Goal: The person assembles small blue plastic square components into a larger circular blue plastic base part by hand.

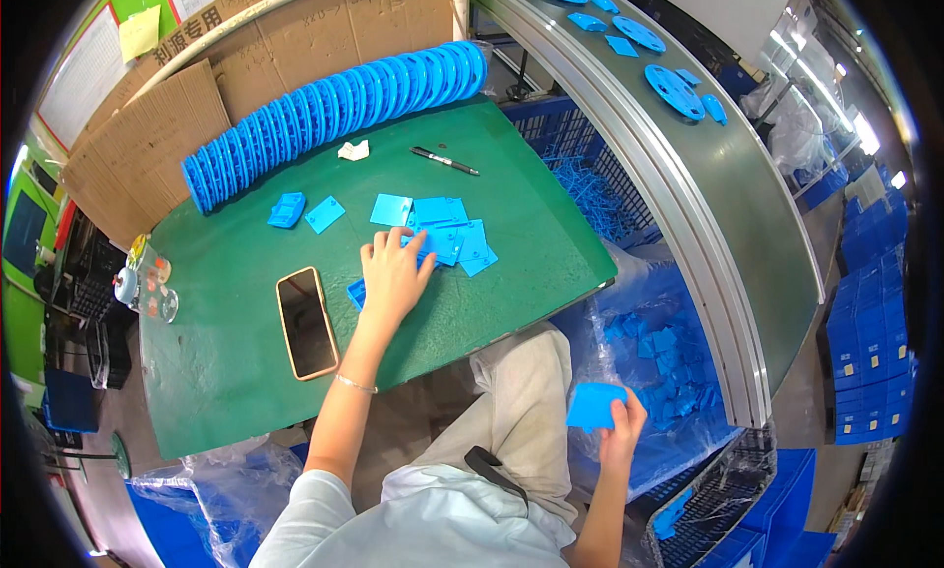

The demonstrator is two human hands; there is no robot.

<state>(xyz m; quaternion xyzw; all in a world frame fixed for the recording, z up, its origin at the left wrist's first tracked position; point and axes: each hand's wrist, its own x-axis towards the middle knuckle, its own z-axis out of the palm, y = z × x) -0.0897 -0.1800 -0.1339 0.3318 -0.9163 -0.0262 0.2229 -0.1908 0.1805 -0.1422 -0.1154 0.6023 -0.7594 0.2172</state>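
Observation:
My left hand [393, 271] reaches over the green table, palm down with fingers apart, its fingertips on a loose pile of flat blue plastic plates [473, 239]. Under its wrist side, a blue plastic part [356, 293] is partly hidden. Out past the table's front edge, at the right of my lap, my right hand [625, 420] pinches a blue plastic piece [592, 406] between thumb and fingers. To the left of the pile lie a single blue plate [324, 214] and a thicker blue part [286, 210].
A phone [307, 322], a black pen [444, 161] and a long row of blue rings [334, 111] occupy the table [226, 302]. On the right runs a conveyor [733, 175] carrying blue parts. Below it, a plastic-lined bin [610, 302] holds blue pieces; a crate [560, 125] contains thin blue scraps.

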